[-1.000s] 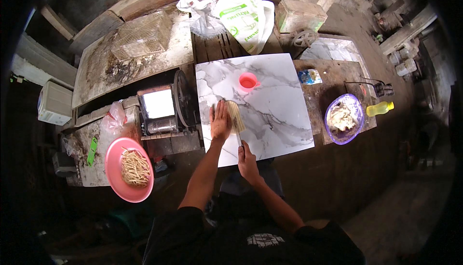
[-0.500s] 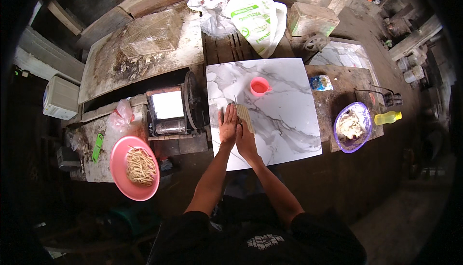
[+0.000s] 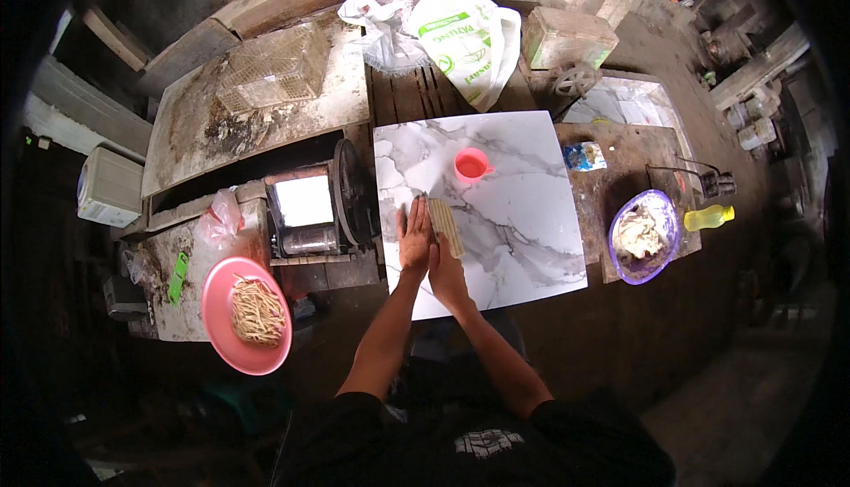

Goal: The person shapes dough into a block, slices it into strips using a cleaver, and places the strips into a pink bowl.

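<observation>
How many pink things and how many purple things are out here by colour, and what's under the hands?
Pink: 2, the cup and the plate of noodles
Purple: 1, the bowl
Under both hands: 1, the strip of dough on the marble slab
Total: 4

Both hands, left hand (image 3: 413,237) and right hand (image 3: 445,273), press a dough strip (image 3: 445,225) on the marble slab (image 3: 522,221).

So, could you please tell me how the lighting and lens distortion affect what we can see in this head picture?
In the head view, daylight falls evenly on the marble slab, so the left hand, right hand and dough strip read clearly; the machine's top glares white; the floor at the lower edge sinks into shadow; the fisheye bends the slab's edges and blackens the corners.
</observation>
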`<state>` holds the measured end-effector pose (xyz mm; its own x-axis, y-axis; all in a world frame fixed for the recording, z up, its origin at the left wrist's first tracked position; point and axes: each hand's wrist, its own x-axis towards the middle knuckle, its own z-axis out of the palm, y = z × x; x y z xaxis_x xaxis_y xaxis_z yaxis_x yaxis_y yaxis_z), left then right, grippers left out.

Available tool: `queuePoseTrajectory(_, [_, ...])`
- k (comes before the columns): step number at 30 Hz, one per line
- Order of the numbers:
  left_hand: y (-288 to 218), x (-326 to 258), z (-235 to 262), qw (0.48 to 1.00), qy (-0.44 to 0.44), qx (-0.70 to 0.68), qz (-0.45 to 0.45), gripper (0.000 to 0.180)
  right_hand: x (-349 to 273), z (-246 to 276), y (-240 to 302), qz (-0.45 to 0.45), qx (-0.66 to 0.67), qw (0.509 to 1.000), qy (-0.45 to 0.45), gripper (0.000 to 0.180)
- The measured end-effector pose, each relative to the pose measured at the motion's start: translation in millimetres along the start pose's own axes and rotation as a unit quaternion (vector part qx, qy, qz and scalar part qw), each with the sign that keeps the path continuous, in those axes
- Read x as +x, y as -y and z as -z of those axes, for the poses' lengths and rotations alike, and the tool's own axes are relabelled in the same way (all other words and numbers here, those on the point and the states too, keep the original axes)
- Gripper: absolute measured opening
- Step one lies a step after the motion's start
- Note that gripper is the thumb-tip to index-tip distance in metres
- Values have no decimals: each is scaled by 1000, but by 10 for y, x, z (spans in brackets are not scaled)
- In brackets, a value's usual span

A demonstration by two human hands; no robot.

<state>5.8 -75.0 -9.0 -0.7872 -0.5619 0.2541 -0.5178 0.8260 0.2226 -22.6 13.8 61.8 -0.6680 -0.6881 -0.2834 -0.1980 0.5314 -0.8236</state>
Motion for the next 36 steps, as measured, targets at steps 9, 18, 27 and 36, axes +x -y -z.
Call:
queuePoseTrajectory(9, [10, 79, 74, 998, 15, -45, 33, 56, -227, -45, -135, 10, -21, 1000, -14, 39])
queuePoseTrajectory(18, [38, 108, 19, 998, -9, -54, 31, 56, -499, -47, -268, 62, -35, 997, -40, 34])
queuePoseTrajectory(27, [66, 140, -13, 991, -54, -114, 46, 44, -632, 195, -238, 45, 48, 997, -43, 31])
queuePoseTrajectory(36, [3, 120, 22, 993, 12, -97, 67, 51, 80, 118, -37, 77, 50, 994, -51, 34])
